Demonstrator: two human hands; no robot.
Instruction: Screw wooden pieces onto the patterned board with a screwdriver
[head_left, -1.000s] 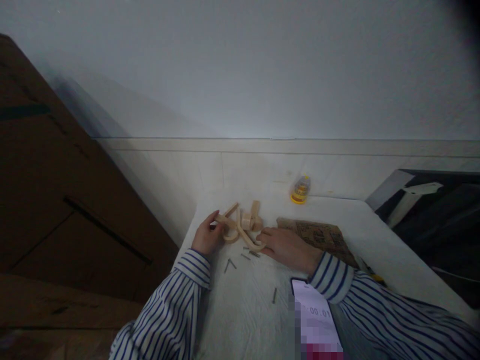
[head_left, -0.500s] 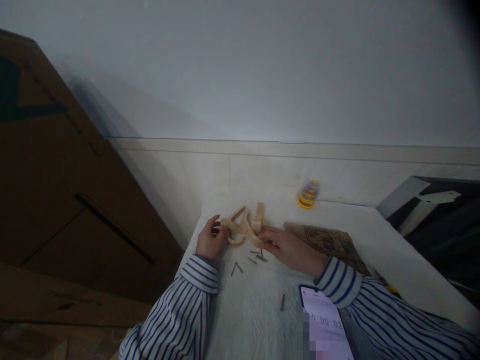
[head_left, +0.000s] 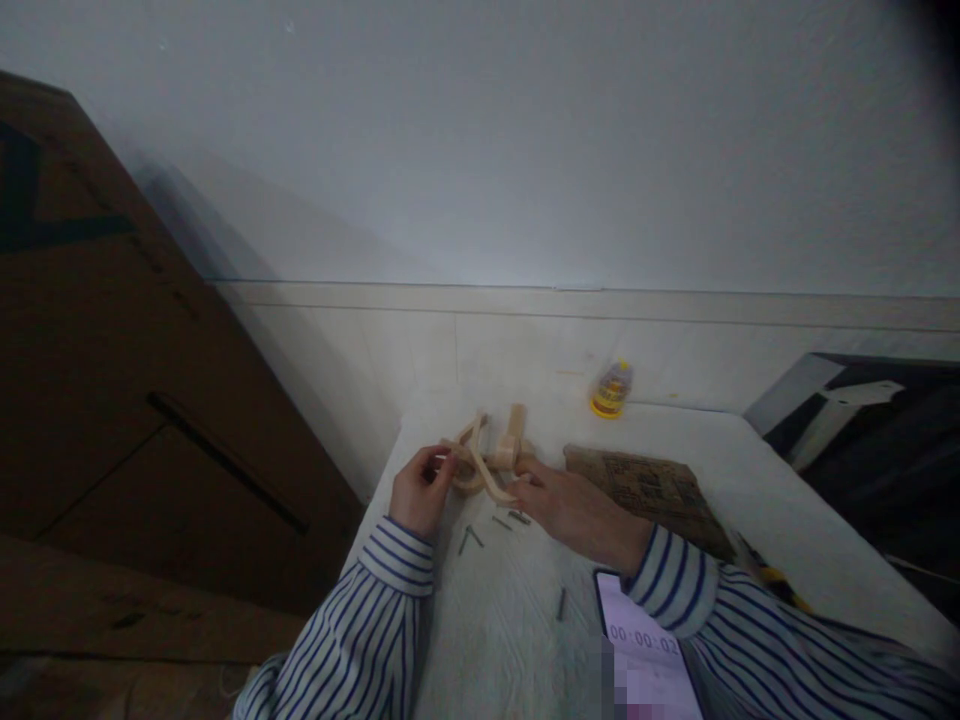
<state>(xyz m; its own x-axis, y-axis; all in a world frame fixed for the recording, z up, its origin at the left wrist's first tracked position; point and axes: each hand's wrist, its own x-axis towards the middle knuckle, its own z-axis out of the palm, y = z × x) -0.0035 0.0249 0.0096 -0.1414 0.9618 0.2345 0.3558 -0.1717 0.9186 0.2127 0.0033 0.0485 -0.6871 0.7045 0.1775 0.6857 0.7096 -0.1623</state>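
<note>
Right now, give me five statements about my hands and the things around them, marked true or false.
The left hand is touching the wooden pieces. True.
The right hand is on the phone. False: it is at the wooden pieces.
The phone lies right of the loose metal fasteners. True.
The bottle lies on its side. False: it stands upright.
The brown cardboard is left of the left hand. False: it is right of the wooden pieces.
</note>
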